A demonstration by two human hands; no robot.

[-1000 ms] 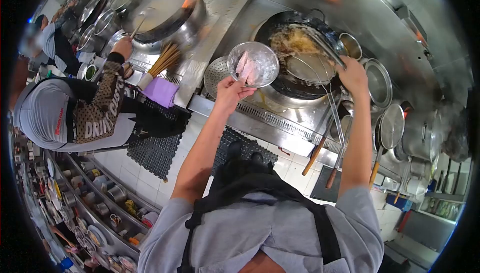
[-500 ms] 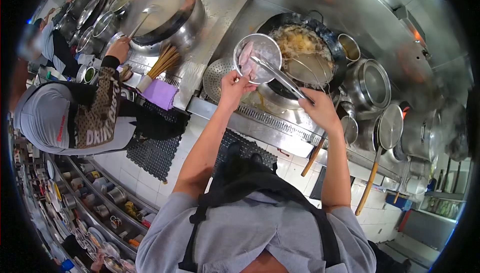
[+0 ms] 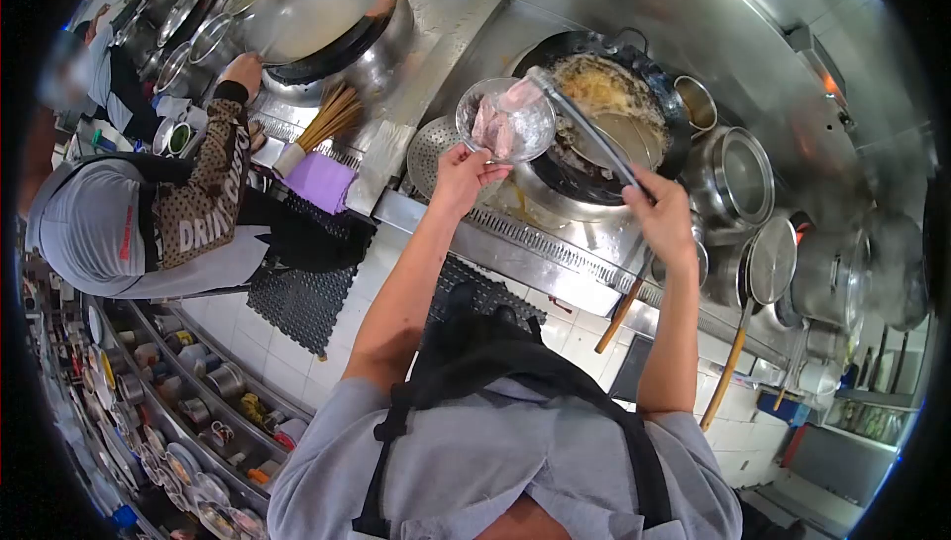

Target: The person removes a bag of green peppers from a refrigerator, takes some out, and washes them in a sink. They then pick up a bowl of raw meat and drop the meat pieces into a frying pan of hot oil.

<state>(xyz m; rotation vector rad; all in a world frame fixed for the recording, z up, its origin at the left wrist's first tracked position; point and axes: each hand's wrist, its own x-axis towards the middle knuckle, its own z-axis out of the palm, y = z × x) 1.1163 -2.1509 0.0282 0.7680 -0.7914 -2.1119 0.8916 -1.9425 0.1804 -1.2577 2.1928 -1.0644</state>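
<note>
My left hand point(image 3: 464, 179) grips the near rim of a metal bowl point(image 3: 543, 134) holding several pale pink raw meat pieces point(image 3: 491, 128). In my right hand point(image 3: 662, 215) are metal tongs point(image 3: 598, 139), reaching up and left across the bowl's right side. Their tips are at a meat piece point(image 3: 521, 94) by the bowl's far right rim, blurred by motion. Just right of the bowl is a black wok point(image 3: 666, 69) with bubbling, foamy oil point(image 3: 582, 76). A round wire strainer point(image 3: 634, 144) lies in the wok's near part.
A perforated ladle point(image 3: 429, 156) rests left of the wok. Metal pots point(image 3: 745, 175) and long-handled strainers point(image 3: 773, 258) stand on the right. At left, a co-worker's hand point(image 3: 242, 74) is beside another steaming wok point(image 3: 381, 35) with flames behind. A bamboo brush point(image 3: 330, 122) lies between the stations.
The tongs have lifted from inside the bowl toward its far right rim with a meat piece at their tips. My right hand has moved right. The bowl has shifted slightly left.
</note>
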